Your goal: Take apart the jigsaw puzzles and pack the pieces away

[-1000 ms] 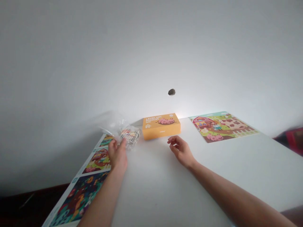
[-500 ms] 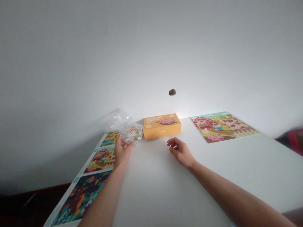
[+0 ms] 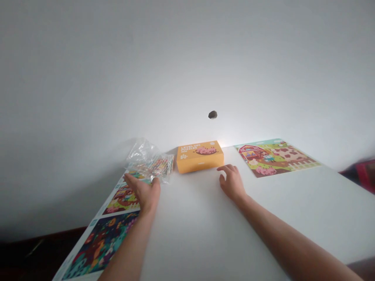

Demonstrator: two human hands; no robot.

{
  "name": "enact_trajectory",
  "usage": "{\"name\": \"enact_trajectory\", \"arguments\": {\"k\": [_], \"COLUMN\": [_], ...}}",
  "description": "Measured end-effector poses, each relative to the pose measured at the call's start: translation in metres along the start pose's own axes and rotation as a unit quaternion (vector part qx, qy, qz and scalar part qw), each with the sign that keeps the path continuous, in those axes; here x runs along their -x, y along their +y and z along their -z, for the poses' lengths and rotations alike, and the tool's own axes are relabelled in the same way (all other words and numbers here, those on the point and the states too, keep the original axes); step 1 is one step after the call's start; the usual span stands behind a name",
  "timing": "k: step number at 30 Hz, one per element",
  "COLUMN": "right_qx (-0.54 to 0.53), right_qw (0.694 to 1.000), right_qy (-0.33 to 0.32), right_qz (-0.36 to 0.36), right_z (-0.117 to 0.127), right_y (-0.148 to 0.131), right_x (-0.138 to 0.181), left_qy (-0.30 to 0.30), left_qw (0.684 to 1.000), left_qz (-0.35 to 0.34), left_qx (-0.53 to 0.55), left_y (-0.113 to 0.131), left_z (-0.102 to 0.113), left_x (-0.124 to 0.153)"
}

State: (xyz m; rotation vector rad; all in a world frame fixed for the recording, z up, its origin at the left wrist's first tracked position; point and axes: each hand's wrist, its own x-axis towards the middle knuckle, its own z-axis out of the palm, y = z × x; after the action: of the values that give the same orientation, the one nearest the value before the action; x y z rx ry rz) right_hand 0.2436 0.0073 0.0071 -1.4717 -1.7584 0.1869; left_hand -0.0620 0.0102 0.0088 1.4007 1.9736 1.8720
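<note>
My left hand [image 3: 144,191] is open, thumb apart from the fingers, just in front of a clear plastic bag [image 3: 160,165] with colourful puzzle pieces inside. Whether it touches the bag I cannot tell. Under that hand and forearm lies a printed picture sheet [image 3: 101,244] with several illustrated panels. My right hand [image 3: 233,183] hovers at the front right corner of an orange puzzle box [image 3: 200,158], its fingers slightly bent and apart, with nothing in them. The box lies flat, its pink pig picture facing up.
A farm picture board [image 3: 278,156] with a barn and a cow lies at the right on the white table [image 3: 199,234]. Behind the table rises a pale wall [image 3: 187,70] with a small hole [image 3: 212,114]. A red and dark item [image 3: 363,173] shows beyond the right edge.
My left hand has let go of the plastic bag and spread its fingers; the bag now lies slightly further left. My right hand has moved a little right and its fingers have loosened.
</note>
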Motion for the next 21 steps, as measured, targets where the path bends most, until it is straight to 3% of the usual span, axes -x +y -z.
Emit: {"name": "enact_trajectory", "arguments": {"k": [4,8,14,18,21], "right_qx": [0.183,0.295,0.328,0.352,0.369], "right_qw": [0.979,0.935,0.921,0.903,0.902], "right_qy": [0.035,-0.027,-0.176,-0.239,-0.224], "right_qz": [-0.083,-0.193,-0.115,-0.048,-0.028], "right_z": [0.019,0.048,0.097,0.103,0.101], "right_y": [0.028,0.079,0.143,0.148,0.141], "right_x": [-0.016,-0.045,-0.069,-0.061,-0.047], "left_qy": [0.039,0.024,-0.043,-0.077,-0.094], "left_qw": [0.991,0.981,0.968,0.963,0.96], "left_qz": [-0.103,-0.193,-0.228,-0.24,-0.256], "left_qx": [-0.076,-0.009,0.097,0.099,0.069], "left_y": [0.016,0.031,0.043,0.035,0.026], "left_z": [0.004,0.003,0.001,-0.001,-0.004], "left_x": [0.009,0.018,0.024,0.021,0.02]}}
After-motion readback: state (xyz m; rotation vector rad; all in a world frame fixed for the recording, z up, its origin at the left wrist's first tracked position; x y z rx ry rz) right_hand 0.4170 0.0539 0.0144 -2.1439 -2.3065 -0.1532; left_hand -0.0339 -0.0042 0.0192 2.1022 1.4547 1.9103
